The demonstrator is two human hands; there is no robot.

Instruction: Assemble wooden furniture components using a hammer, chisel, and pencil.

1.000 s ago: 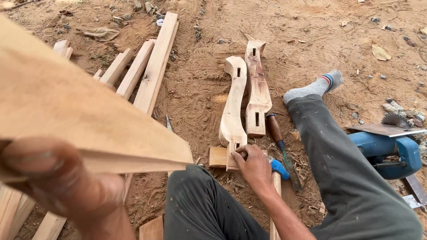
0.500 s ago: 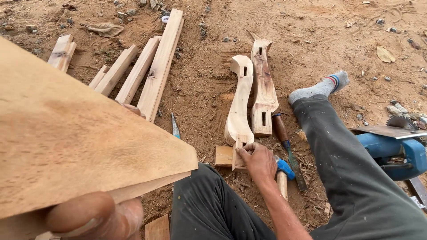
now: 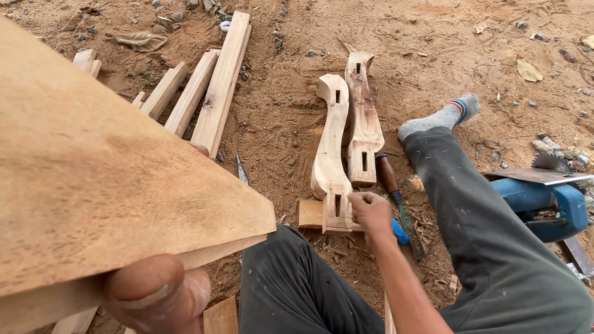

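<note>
My left hand (image 3: 158, 295) grips the near end of a wide wooden board (image 3: 99, 179) held up close to the camera, filling the left side. My right hand (image 3: 370, 212) rests with closed fingers on the near end of a curved carved wooden leg (image 3: 331, 145) lying on the dirt. A second carved leg (image 3: 364, 114) lies right beside it. A small wood block (image 3: 310, 213) sits against the near leg's end. A chisel with a brown handle (image 3: 396, 192) lies just right of my hand, and a blue object (image 3: 400, 232) shows behind my wrist.
Several plain wooden planks (image 3: 219, 83) lie on the dirt at upper left. A blue circular saw (image 3: 544, 198) sits at the right beside my outstretched leg (image 3: 489, 216) in dark trousers and grey sock. Stones and dry leaves are scattered on the sandy ground.
The board has swung lower and closer, covering more of the left view, with my left thumb now under its edge. My right hand stays at the carved leg's near end.
</note>
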